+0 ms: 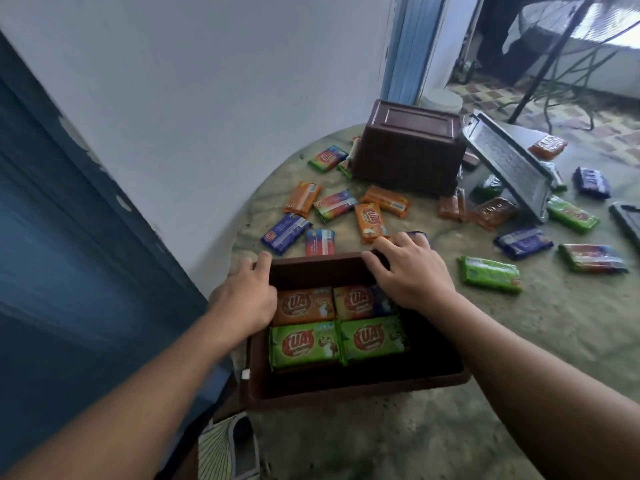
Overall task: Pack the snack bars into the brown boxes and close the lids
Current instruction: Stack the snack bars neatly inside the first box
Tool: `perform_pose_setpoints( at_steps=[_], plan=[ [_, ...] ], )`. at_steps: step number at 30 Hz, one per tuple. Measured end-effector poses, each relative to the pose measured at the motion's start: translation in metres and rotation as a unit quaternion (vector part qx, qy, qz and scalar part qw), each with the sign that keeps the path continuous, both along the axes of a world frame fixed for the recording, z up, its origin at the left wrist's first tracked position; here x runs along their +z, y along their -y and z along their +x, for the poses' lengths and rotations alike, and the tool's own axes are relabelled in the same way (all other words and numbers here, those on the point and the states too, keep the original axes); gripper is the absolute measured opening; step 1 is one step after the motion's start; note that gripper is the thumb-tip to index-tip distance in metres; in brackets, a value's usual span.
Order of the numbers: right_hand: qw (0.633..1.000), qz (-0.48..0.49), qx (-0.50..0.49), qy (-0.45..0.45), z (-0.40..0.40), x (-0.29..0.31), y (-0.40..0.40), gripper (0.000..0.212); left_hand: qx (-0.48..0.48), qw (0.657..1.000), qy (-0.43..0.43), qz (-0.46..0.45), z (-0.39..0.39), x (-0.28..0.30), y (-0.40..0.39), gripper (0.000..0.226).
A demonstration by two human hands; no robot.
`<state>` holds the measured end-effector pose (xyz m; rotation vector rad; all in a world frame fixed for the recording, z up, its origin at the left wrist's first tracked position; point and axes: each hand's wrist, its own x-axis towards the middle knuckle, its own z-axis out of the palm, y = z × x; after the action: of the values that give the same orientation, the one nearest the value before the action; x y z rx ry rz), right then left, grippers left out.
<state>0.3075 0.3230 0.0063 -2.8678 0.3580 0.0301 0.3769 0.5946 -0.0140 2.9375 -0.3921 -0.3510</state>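
An open brown box (346, 386) sits at the near edge of the counter (519, 341). Both hands grip its far rim: the left hand (242, 299) curls over the far-left corner, the right hand (408, 268) over the far-right part of the rim. Between and below the hands, four snack bars (304, 344) lie flat inside, two orange beyond two green, each printed "KUAT". Beyond the hands, loose bars (370, 221) in orange, blue, green and multicolour wrappers lie scattered around a second brown box (408, 150).

Four bars (337, 327) in box (356, 386); others (332, 202) behind.
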Motion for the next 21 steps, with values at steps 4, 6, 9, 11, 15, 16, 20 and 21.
perform_pose_setpoints(
  at_steps=[4,6,9,11,15,16,20,21],
  plan=[
    [0.997,-0.013,-0.058,-0.041,0.015,0.018,-0.022,0.067,-0.06,0.994,-0.085,-0.033,0.038,0.011,-0.004,0.05],
    [0.997,-0.004,-0.062,-0.055,0.03,0.026,-0.036,0.073,-0.062,0.99,-0.094,-0.081,0.061,0.01,0.007,0.054],
    [0.994,0.049,-0.063,-0.072,0.053,0.028,-0.053,0.059,-0.028,0.986,-0.08,-0.142,0.084,0.009,0.021,0.05],
    [0.99,0.067,-0.06,-0.107,0.07,0.025,-0.056,0.05,-0.001,0.985,-0.075,-0.155,0.094,0.005,0.029,0.043],
    [0.986,0.05,-0.039,-0.155,0.102,0.019,-0.057,0.042,0.015,0.992,-0.054,-0.11,0.109,0.0,0.037,0.022],
    [0.985,0.053,-0.036,-0.162,0.11,0.018,-0.056,0.044,0.014,0.994,-0.052,-0.094,0.113,-0.003,0.038,0.021],
    [0.98,0.058,-0.042,-0.185,0.132,0.01,-0.057,0.058,-0.013,0.999,-0.043,-0.03,0.127,-0.01,0.047,0.03],
    [0.978,0.054,-0.045,-0.196,0.136,0.006,-0.058,0.063,-0.014,0.999,-0.043,-0.022,0.13,-0.011,0.049,0.037]
  ],
)
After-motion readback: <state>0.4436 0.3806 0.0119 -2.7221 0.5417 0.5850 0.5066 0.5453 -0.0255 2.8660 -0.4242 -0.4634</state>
